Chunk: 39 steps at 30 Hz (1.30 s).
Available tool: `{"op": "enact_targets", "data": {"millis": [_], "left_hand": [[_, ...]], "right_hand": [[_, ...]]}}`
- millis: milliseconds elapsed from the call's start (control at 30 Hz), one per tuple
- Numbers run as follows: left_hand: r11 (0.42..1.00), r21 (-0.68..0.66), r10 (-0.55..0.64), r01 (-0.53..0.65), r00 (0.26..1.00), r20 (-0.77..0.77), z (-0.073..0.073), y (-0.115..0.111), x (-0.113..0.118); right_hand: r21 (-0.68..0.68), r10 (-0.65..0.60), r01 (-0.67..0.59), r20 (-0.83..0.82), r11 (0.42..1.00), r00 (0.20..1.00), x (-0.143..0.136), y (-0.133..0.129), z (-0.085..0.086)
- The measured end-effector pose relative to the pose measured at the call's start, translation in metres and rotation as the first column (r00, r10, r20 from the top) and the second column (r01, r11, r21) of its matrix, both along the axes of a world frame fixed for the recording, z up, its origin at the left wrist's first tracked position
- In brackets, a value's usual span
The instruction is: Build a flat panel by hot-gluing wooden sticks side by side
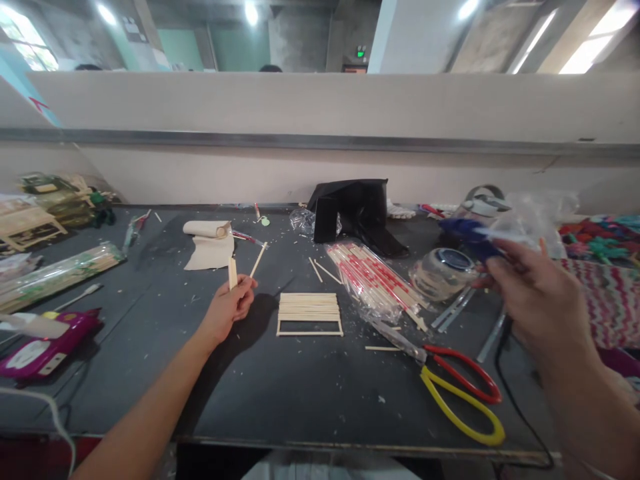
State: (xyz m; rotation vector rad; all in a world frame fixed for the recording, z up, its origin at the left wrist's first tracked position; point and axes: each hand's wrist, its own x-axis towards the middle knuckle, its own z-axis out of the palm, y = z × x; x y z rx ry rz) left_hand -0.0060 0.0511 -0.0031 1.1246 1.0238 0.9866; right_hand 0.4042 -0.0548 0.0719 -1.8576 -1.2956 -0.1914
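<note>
My left hand (pixel 231 307) is closed around several short wooden sticks (pixel 258 260), which point upward from the fingers. Gripped in my right hand (pixel 543 293) is a blue hot glue gun (pixel 470 235), blurred by motion, with a whitish stick along it. It is raised over the right side of the table, its tip pointing left. Between the hands a small panel of wooden sticks (pixel 309 308) lies flat, its sticks side by side, with a gap before the front one. Loose sticks (pixel 327 271) lie just behind it.
Big scissors (pixel 460 390) with red and yellow handles lie at the front right. Behind them are a bag of sticks (pixel 375 273) and a clear jar (pixel 443 273). A cloth roll (pixel 210 241) and a black bag (pixel 357 210) lie farther back. A purple device (pixel 50 347) sits left.
</note>
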Motion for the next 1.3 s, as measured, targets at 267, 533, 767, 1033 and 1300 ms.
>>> {"op": "enact_targets", "data": {"millis": [267,533,767,1033,1300], "left_hand": [[1.000,-0.005,-0.003,0.003,1.000,0.010,-0.001,0.000,0.000],[1.000,-0.008,-0.004,0.004,1.000,0.008,0.001,-0.001,0.001],[1.000,-0.012,-0.001,0.001,1.000,-0.015,0.000,-0.002,0.002],[1.000,-0.016,0.002,-0.002,1.000,-0.031,0.000,-0.002,0.002],[1.000,-0.021,0.002,-0.002,0.999,-0.035,-0.001,-0.001,0.002]], "right_hand": [[0.244,0.408,-0.428,-0.843,0.870,0.350,-0.068,-0.016,0.007],[-0.141,0.293,-0.851,-0.900,0.505,0.323,-0.145,-0.012,-0.026],[-0.383,0.479,-0.780,-0.628,0.495,0.613,-0.167,0.000,-0.028],[-0.424,0.608,-0.758,-0.454,0.495,0.651,-0.172,0.009,-0.026],[-0.360,0.660,-0.800,-0.452,0.480,0.600,-0.171,0.013,-0.037]]}}
